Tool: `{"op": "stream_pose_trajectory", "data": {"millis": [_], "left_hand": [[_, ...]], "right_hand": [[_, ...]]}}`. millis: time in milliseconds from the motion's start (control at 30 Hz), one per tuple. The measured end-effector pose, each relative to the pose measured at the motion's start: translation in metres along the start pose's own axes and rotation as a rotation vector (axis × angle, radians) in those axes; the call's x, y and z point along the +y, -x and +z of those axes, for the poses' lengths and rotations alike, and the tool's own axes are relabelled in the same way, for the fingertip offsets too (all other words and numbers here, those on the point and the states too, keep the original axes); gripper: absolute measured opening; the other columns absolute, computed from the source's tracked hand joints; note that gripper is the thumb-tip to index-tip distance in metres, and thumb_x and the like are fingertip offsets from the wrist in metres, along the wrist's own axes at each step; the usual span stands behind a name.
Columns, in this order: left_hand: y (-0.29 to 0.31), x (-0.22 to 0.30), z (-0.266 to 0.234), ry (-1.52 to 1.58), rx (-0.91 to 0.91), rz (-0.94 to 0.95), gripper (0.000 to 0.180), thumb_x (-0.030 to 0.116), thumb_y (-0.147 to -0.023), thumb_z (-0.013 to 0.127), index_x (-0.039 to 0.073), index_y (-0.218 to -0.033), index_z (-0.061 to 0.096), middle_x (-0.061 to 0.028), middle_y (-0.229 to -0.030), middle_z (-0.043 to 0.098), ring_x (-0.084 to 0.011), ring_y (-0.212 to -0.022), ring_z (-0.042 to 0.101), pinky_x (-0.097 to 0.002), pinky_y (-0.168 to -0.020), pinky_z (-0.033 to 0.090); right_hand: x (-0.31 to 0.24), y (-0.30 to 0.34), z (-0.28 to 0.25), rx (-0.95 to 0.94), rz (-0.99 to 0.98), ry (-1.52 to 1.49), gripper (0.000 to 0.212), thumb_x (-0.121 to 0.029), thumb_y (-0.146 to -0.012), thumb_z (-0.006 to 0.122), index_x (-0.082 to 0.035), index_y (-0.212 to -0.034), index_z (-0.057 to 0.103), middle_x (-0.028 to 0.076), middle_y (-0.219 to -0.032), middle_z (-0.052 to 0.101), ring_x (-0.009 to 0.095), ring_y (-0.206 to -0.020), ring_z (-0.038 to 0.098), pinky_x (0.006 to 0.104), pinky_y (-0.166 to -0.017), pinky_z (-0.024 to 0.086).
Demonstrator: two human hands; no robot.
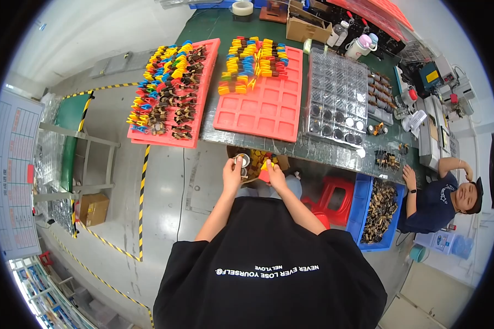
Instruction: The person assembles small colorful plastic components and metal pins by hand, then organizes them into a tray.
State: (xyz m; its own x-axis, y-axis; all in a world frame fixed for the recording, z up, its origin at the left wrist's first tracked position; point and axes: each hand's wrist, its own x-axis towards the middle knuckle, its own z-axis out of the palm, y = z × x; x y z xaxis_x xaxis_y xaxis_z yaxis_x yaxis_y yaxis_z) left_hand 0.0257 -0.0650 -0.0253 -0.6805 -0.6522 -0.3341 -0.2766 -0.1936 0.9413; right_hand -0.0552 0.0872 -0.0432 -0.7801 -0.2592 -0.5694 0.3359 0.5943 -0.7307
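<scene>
My left hand (pixel 232 171) is closed on a small round, pale-rimmed part (pixel 242 160), just past the table's front edge. Beside it, my right hand (pixel 276 176) grips a yellow and red spring clip (pixel 265 169). Below both hands sits an open box (pixel 282 162) with yellow and red pieces inside, partly hidden by my hands. On the table ahead lies a pink tray (pixel 260 112) with square pockets; yellow, blue and red clips (pixel 256 59) crowd its far part. To its left, another pink tray (pixel 207 77) is full of coloured clips and small dark parts.
A clear plastic tray (pixel 335 82) of round parts lies right of the pink trays. A blue crate (pixel 358 211) of brown and black parts stands by a red stool (pixel 335 200). At the right, a co-worker (pixel 442 194) rests a hand on the green table (pixel 247 30).
</scene>
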Motion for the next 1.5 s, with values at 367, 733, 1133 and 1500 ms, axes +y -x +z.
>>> {"op": "stream_pose_trajectory", "data": {"millis": [367, 733, 1133, 1500], "left_hand": [[-0.021, 0.025, 0.086, -0.056, -0.378, -0.17, 0.024, 0.027, -0.092, 0.056, 0.005, -0.087, 0.05, -0.001, -0.07, 0.051, -0.0084, -0.055, 0.052, -0.0248, -0.041, 0.049], [-0.178, 0.117, 0.312, -0.767, -0.552, 0.855, 0.02, 0.019, -0.085, 0.058, 0.005, -0.099, 0.056, -0.0193, -0.09, 0.058, -0.0384, -0.085, 0.058, -0.045, -0.071, 0.048], [-0.161, 0.083, 0.313, -1.142, -0.499, 1.045, 0.06, 0.012, -0.082, 0.054, 0.024, -0.139, 0.038, -0.0092, -0.145, 0.031, -0.0287, -0.137, 0.023, -0.0495, -0.11, 0.019], [-0.31, 0.115, 0.214, -1.308, 0.112, 0.851, 0.041, 0.008, -0.077, 0.054, 0.013, -0.118, 0.052, -0.0078, -0.117, 0.053, -0.0266, -0.107, 0.051, -0.0433, -0.088, 0.042]], "right_hand": [[0.114, 0.001, -0.074, 0.097, 0.015, -0.193, 0.052, -0.044, -0.092, 0.05, 0.003, -0.115, 0.049, 0.014, -0.083, 0.064, 0.018, -0.067, 0.062, 0.0296, -0.065, 0.048], [0.241, 0.063, -0.131, 0.335, 0.425, -0.705, 0.033, -0.035, -0.094, 0.047, -0.006, -0.107, 0.055, 0.01, -0.086, 0.063, 0.018, -0.07, 0.062, 0.0297, -0.058, 0.051], [0.227, 0.021, -0.197, 0.301, 0.433, -0.661, 0.026, -0.027, -0.095, 0.046, -0.005, -0.105, 0.055, 0.009, -0.08, 0.064, 0.017, -0.066, 0.063, 0.0291, -0.058, 0.05], [0.204, 0.006, -0.203, 0.331, 0.417, -0.476, 0.023, -0.018, -0.092, 0.05, 0.0, -0.102, 0.059, 0.009, -0.075, 0.064, 0.014, -0.061, 0.061, 0.0259, -0.054, 0.048]]}}
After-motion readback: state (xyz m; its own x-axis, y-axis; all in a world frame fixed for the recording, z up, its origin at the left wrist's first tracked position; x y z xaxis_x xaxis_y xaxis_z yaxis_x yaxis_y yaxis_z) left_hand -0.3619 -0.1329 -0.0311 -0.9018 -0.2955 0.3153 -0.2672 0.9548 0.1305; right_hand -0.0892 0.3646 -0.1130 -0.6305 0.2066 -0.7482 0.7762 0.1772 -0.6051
